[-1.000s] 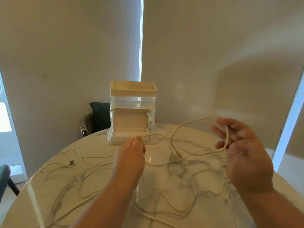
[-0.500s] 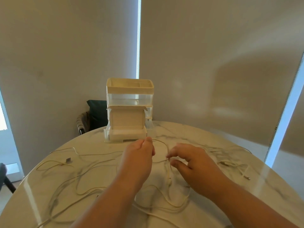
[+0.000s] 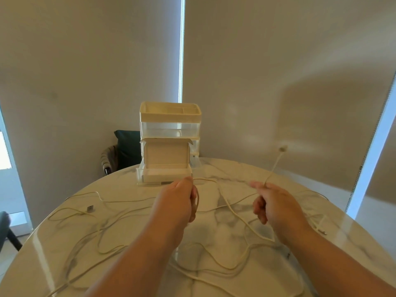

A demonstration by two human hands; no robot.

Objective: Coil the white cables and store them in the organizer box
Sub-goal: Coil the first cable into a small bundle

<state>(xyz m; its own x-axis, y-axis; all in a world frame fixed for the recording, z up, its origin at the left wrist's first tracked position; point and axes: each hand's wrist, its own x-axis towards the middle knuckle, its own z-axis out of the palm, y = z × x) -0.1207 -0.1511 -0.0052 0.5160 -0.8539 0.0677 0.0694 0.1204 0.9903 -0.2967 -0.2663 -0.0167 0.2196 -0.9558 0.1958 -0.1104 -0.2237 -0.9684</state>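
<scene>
Several white cables (image 3: 120, 201) lie tangled across a round marble table (image 3: 235, 170). My left hand (image 3: 176, 201) is curled around a loop of one white cable in front of the organizer box (image 3: 170, 142). To its right, my right hand (image 3: 276, 205) pinches the same cable near its end, and the free end with its plug (image 3: 282, 149) sticks up above my fingers. The organizer box stands at the table's far edge. It has a cream top tray, clear drawers and its lowest drawer (image 3: 166, 174) pulled out toward me.
A small grey plug (image 3: 90, 208) lies on the table at the left. Another cable end (image 3: 320, 228) rests near the right edge. A dark chair (image 3: 126, 148) stands behind the table, left of the box. Window blinds fill the background.
My right hand dropped from the raised right side to the table centre beside my left hand, then pulled back right, drawing the cable end up. My left hand stayed in place.
</scene>
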